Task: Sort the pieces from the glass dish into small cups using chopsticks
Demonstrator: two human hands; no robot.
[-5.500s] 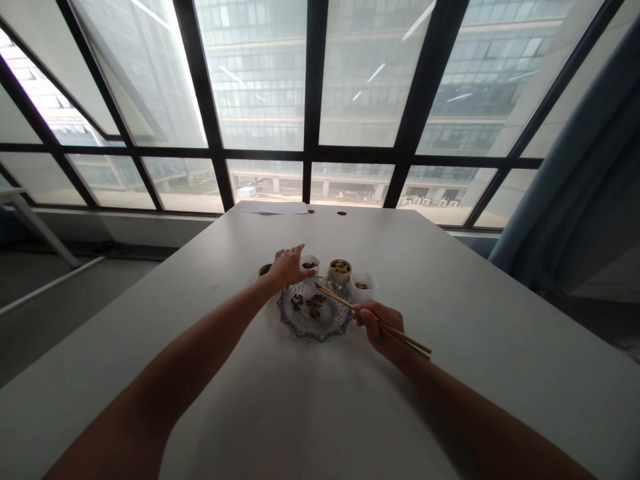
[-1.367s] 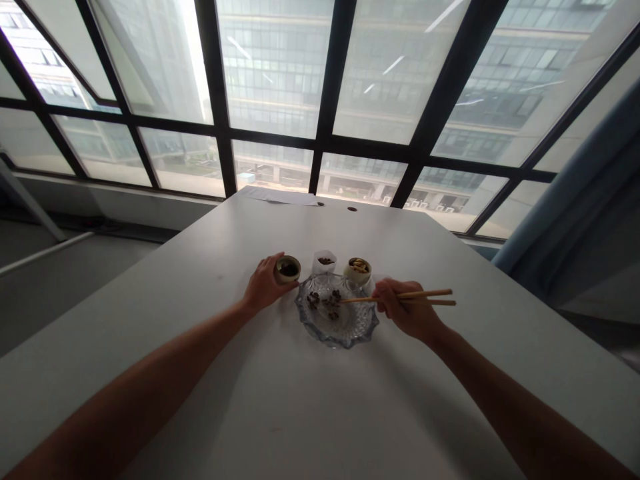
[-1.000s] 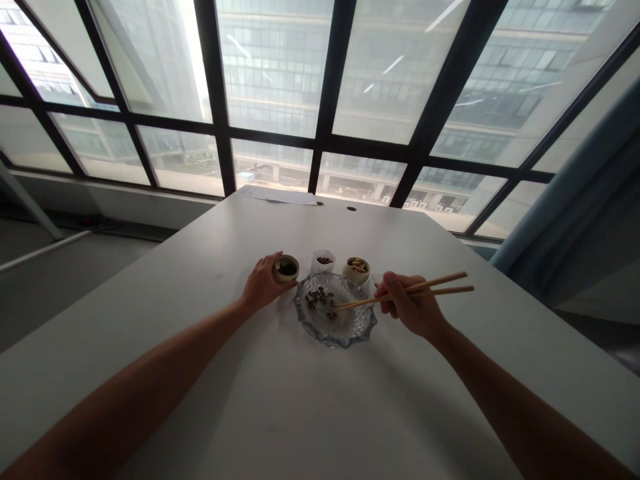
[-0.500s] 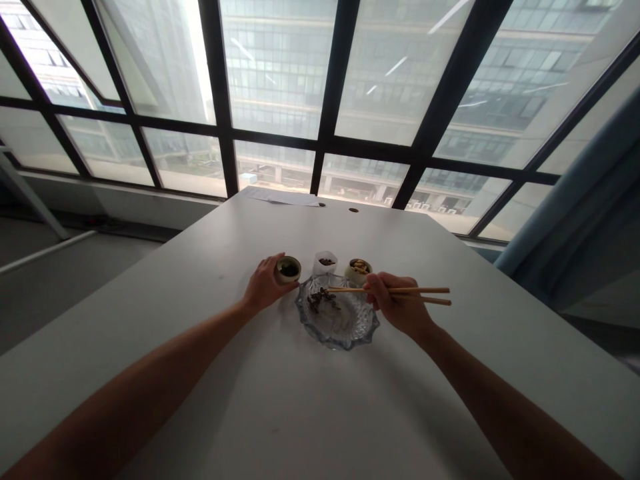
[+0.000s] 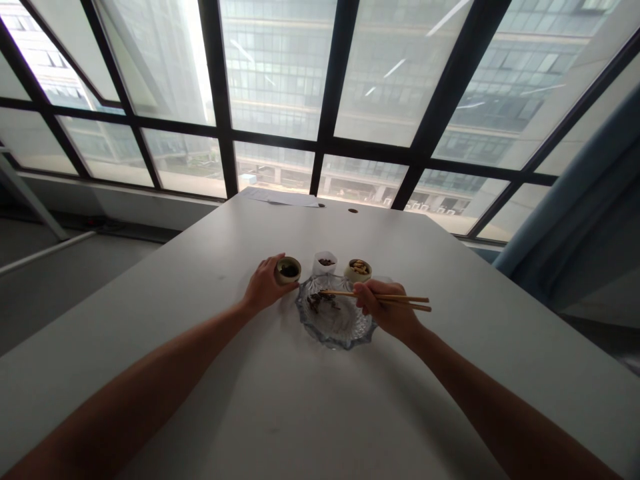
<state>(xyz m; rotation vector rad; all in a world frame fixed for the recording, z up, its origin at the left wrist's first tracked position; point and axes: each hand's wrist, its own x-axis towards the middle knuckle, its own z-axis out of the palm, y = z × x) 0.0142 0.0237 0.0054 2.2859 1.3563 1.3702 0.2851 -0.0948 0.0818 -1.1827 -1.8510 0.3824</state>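
Observation:
My left hand [image 5: 265, 283] is wrapped round a small round cup [image 5: 289, 280] with dark contents, at the glass bowl's upper left. In my right hand [image 5: 387, 307] is a pair of wooden chopsticks [image 5: 410, 299], their tips over dark pieces [image 5: 320, 303] in the left part of the clear glass bowl [image 5: 357, 340]. Whether the tips grip a piece is too small to tell. Behind the bowl stand a white cup [image 5: 325, 265] with dark bits and a round cup [image 5: 358, 273] holding yellowish-brown pieces.
Papers [image 5: 283, 198] lie at the far edge of the white table [image 5: 240, 413], near two round holes. Dark-framed windows rise beyond it. A blue curtain [image 5: 575, 193] hangs at the right.
My right hand and the chopsticks have moved left and slightly down, bringing the tips further over the dark pieces. My left hand stays at its cup.

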